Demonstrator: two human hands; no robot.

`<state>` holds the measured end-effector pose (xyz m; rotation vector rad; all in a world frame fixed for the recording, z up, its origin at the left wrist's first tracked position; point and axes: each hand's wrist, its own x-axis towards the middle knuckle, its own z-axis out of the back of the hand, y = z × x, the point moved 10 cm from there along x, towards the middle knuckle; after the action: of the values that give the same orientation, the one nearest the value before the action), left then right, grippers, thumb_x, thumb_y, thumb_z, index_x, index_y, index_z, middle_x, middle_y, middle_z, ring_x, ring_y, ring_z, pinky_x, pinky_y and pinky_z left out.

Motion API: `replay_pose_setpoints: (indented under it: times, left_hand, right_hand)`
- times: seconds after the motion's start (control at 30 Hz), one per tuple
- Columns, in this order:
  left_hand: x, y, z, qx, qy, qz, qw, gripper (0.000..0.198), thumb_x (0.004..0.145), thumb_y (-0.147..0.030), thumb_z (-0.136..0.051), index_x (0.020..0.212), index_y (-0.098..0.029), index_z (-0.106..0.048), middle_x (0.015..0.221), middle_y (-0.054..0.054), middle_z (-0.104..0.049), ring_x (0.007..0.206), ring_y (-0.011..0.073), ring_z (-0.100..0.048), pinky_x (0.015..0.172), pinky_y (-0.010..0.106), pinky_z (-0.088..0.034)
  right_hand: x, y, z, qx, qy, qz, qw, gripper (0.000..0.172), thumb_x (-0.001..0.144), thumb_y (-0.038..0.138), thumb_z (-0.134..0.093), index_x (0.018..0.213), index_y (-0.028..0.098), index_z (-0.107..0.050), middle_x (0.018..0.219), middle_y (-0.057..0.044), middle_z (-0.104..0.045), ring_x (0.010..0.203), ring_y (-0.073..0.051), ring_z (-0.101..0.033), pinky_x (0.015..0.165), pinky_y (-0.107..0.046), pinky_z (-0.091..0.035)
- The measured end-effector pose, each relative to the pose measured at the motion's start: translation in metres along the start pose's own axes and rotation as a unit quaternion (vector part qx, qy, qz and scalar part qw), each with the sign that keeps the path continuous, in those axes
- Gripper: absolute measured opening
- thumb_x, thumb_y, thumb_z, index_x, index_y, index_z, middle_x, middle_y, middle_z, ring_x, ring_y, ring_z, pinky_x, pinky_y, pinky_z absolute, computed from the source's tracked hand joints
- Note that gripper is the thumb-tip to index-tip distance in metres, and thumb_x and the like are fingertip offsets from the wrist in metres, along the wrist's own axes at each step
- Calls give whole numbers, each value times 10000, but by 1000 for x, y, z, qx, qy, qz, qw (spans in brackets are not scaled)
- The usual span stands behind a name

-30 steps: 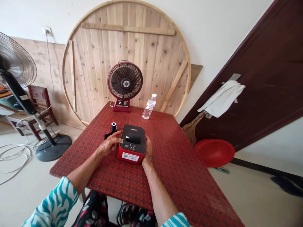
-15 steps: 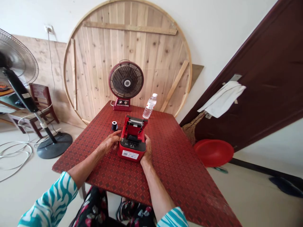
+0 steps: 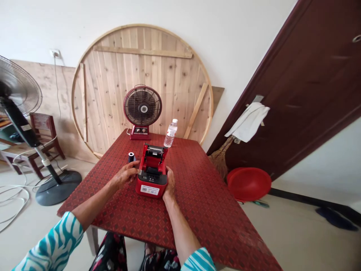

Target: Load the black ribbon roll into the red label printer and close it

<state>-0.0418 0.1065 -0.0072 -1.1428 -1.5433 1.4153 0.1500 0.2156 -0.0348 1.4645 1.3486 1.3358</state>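
Note:
A red and black label printer point(image 3: 151, 190) rests on the patterned red table, its lid raised and a dark roller showing in the open bay. My right hand point(image 3: 170, 184) is wrapped along the printer's right side. On the other side, my left hand point(image 3: 124, 177) presses its fingers against the left edge near the black front panel. Just beyond the left fingers stands a small dark roll with a white core point(image 3: 131, 157). Behind the printer, to the right, is a clear water bottle point(image 3: 170, 133) with a white cap.
A red desk fan point(image 3: 143, 109) stands at the back of the table point(image 3: 197, 210), before a large round wooden board point(image 3: 175, 75). A floor fan point(image 3: 56, 184) is on the left. A broom point(image 3: 221, 158) and red basin point(image 3: 248, 183) lie to the right by the door.
The view has tilted up and shifted slightly, so the scene sits lower and further left. Both hands stay on the printer, whose lid is still raised.

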Motion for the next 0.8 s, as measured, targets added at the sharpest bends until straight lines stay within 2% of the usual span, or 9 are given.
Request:
replay_pose_setpoints:
  times: [0.13,0.2,0.27,0.37,0.47,0.57,0.63,0.8]
  left_hand:
    - [11,-49,5,132,-15,-124,983,399,751,-382,-598,1063,-137,-640,522,-37,-534,438,89,-439,448,203,-313]
    - [20,-74,-13,230,17,-194,953,225,738,-317,-614,895,-179,-699,645,4,-614,570,119,-526,550,218,-390]
    - [29,-88,-42,325,89,-244,909,103,714,-223,-619,751,-210,-714,720,22,-658,699,151,-582,660,234,-423]
    - [47,-79,-78,420,203,-220,857,116,695,-172,-621,707,-233,-719,731,26,-690,756,179,-622,712,240,-427]
    - [59,-62,-92,483,254,-176,819,93,682,-214,-659,734,-253,-725,774,25,-716,774,199,-640,685,234,-417]
    - [63,-54,-96,542,240,-178,786,88,658,-181,-663,677,-252,-710,749,28,-716,794,217,-640,685,241,-393]
    - [64,-50,-96,566,228,-172,774,109,628,-156,-672,670,-251,-703,720,28,-706,791,227,-636,693,252,-380]
    - [65,-51,-94,558,201,-169,788,195,554,-116,-693,698,-247,-704,675,28,-683,782,239,-633,692,257,-387]
  right_hand:
    - [2,-2,1,3,-6,-2,1000,552,794,567,-398,1110,164,-605,1168,-89,-641,1093,-227,-556,906,-337,-417]
    - [3,-2,0,-1,-1,4,1000,540,802,557,-389,1108,169,-608,1162,-91,-643,1093,-223,-558,908,-337,-416]
    - [4,-2,-1,-3,4,7,1000,516,816,539,-383,1091,172,-618,1143,-93,-650,1085,-218,-561,917,-338,-410]
    - [4,-3,-1,0,10,7,1000,467,837,510,-379,1072,192,-628,1132,-75,-653,1077,-202,-562,934,-334,-402]
    - [3,-4,-2,5,14,-4,1000,445,851,492,-378,1096,207,-616,1152,-62,-644,1083,-190,-560,937,-323,-401]
    - [3,-4,-4,21,19,-19,999,449,853,494,-385,1117,201,-602,1152,-67,-644,1067,-189,-569,921,-321,-411]
    - [3,-2,-4,22,19,-18,999,454,849,497,-390,1114,196,-604,1144,-70,-646,1067,-189,-567,921,-318,-409]
    - [3,-2,-3,18,10,-17,1000,454,837,505,-400,1079,193,-624,1115,-65,-660,1047,-187,-571,900,-306,-413]
